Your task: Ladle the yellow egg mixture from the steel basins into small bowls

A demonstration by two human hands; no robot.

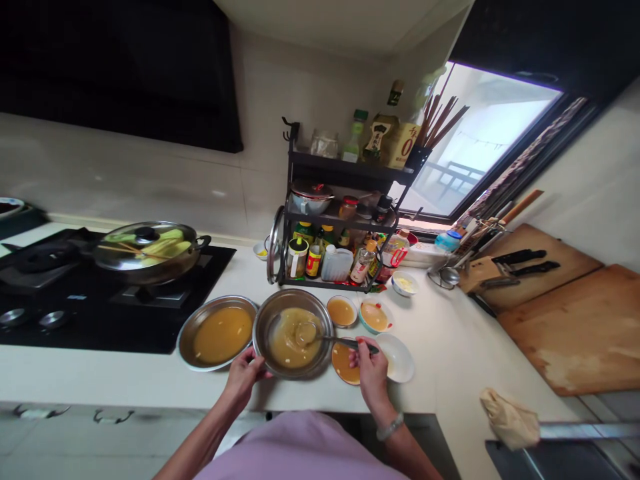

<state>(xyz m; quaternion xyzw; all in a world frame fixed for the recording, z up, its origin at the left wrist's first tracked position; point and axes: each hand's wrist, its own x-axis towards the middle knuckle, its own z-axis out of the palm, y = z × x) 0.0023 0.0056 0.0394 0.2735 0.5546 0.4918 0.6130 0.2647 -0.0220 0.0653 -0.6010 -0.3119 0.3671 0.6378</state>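
My left hand (246, 373) grips the near left rim of a steel bowl (263, 327), which is tipped a little. Brown liquid (287, 357) with pale bits lies in it. In my right hand (369, 367) is the dark handle of a ladle (330, 339), whose round head rests in that liquid. To the left stands a wider steel dish (186, 340) of similar brown liquid. Close by my right hand are a small bowl of brown liquid (344, 363), partly hidden by the hand, and a white bowl (404, 357). Two more small bowls of brown liquid (342, 311) sit behind.
A lidded pan (150, 270) with green food and chopsticks stands on the black gas hob (125, 327). Behind the bowls rises a black rack (345, 163) of bottles and jars. At right are a knife block (480, 273) and wooden cutting boards (575, 333).
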